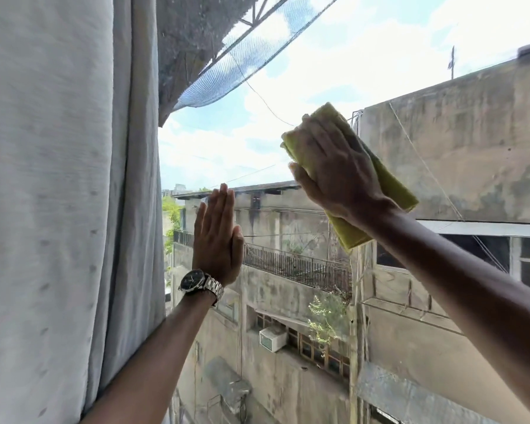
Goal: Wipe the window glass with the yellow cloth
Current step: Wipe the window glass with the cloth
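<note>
Right hand (334,166), raised, fingers spread flat over the folded yellow cloth (389,188), pressing it against the window glass (257,117); the cloth shows past the fingertips above the hand and extends below and to the right of the wrist. Left hand (218,237), lower and to the left of the right hand, open with fingers straight and together, palm toward the glass, holding nothing; whether the palm touches the pane cannot be told. A metal-banded wristwatch (196,281) sits on the left wrist. Immediately left of the left hand hangs a pale grey curtain (68,194), drawn aside in vertical folds. Beyond the glass, behind both hands: weathered concrete buildings (456,154), a railed balcony (297,266), netting (236,65) overhead and a cloudy sky.
</note>
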Demonstrator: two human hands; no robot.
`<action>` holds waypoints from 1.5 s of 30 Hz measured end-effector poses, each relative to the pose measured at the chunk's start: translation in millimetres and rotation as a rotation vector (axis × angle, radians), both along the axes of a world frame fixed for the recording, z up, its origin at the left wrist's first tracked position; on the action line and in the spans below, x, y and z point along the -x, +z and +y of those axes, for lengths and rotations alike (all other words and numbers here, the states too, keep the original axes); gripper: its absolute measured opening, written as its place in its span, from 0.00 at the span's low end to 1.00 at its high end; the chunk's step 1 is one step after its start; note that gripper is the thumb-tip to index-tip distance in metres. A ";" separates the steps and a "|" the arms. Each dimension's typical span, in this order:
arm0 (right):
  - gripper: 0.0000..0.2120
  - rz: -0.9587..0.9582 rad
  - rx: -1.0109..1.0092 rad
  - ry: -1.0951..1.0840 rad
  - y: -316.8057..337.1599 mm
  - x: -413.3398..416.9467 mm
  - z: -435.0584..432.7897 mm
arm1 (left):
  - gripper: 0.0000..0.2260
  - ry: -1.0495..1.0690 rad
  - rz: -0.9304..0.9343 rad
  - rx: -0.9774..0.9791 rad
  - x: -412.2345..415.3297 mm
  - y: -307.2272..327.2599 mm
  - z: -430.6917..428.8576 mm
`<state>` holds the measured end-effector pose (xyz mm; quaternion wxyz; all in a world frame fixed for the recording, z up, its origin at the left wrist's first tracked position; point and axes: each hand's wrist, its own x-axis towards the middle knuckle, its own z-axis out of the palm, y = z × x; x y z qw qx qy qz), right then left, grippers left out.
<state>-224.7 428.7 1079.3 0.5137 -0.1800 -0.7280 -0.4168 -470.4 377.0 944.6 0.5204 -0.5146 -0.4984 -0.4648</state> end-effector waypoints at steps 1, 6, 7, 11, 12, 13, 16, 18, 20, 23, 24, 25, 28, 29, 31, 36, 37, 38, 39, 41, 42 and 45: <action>0.28 0.021 0.019 0.028 -8.7 8.8 -1.2 | 0.27 0.000 0.000 0.002 -0.1 -0.4 0.1; 0.29 -0.532 -0.124 -0.020 -120.4 9.1 2.6 | 0.27 0.020 -0.001 0.024 -3.6 -0.1 -5.2; 0.29 -0.602 -0.159 -0.044 -122.2 2.4 5.6 | 0.27 0.017 -0.001 0.027 -3.9 -0.3 -6.1; 0.26 -0.336 -0.150 -0.027 -55.8 -0.5 9.9 | 0.28 0.006 -0.004 0.011 -4.6 -0.6 -5.5; 0.26 -0.218 -0.120 -0.018 -34.7 -0.6 6.7 | 0.28 -0.001 -0.001 0.012 -3.3 -1.4 -5.1; 0.27 -0.123 -0.084 -0.021 -21.7 1.2 3.0 | 0.28 -0.003 0.002 0.010 -2.8 -2.0 -5.0; 0.29 -0.081 -0.016 -0.008 -44.6 12.6 0.7 | 0.27 -0.003 0.008 0.009 -4.2 -1.7 -6.3; 0.30 -0.305 -0.071 -0.031 -98.3 1.6 6.5 | 0.27 0.002 0.017 0.012 -4.0 -2.8 -7.2; 0.32 -0.527 -0.144 -0.097 -144.1 -29.9 19.2 | 0.27 0.000 0.017 0.015 -3.0 -2.0 -6.1; 0.36 -0.570 -0.187 -0.162 -135.9 -75.9 42.5 | 0.27 -0.010 -0.004 0.016 -0.6 -3.6 -3.9; 0.37 -0.493 -0.173 -0.172 -118.4 -82.9 47.5 | 0.27 -0.009 -0.002 0.014 -1.5 -3.0 -4.0; 0.38 -0.394 -0.159 -0.175 -97.8 -87.0 49.7 | 0.27 -0.011 0.002 0.017 -1.8 -2.3 -4.9; 0.38 -0.131 -0.062 -0.190 -47.8 -82.9 40.2 | 0.28 -0.014 -0.055 0.008 -11.8 -2.4 -6.2; 0.38 -0.052 -0.028 -0.192 -41.8 -75.8 36.8 | 0.29 -0.023 -0.093 -0.002 -19.9 -3.0 -3.8; 0.38 0.075 0.039 -0.168 -43.3 -56.5 28.3 | 0.29 -0.058 -0.172 -0.014 -38.2 -7.6 1.5; 0.40 -0.271 -0.016 -0.133 -125.2 -46.0 26.4 | 0.29 -0.030 -0.210 -0.026 -50.2 -24.3 8.6; 0.40 -0.362 -0.026 -0.132 -147.7 -55.6 29.3 | 0.29 -0.022 -0.196 -0.028 -47.6 -23.6 9.2; 0.41 -0.449 -0.031 -0.140 -165.6 -68.1 31.7 | 0.29 -0.012 -0.195 -0.030 -45.7 -23.4 9.2; 0.42 -0.531 -0.045 -0.155 -176.7 -82.4 35.1 | 0.29 -0.005 -0.202 -0.030 -46.2 -23.5 8.8; 0.43 -0.657 -0.100 -0.189 -172.4 -112.4 46.2 | 0.29 -0.003 -0.212 -0.033 -48.5 -22.7 8.8; 0.43 -0.675 -0.119 -0.200 -159.8 -125.9 51.4 | 0.29 -0.003 -0.211 -0.043 -48.5 -22.4 9.2; 0.45 -0.451 -0.085 -0.243 -100.3 -152.9 60.0 | 0.29 0.002 -0.199 -0.065 -45.3 -21.1 12.4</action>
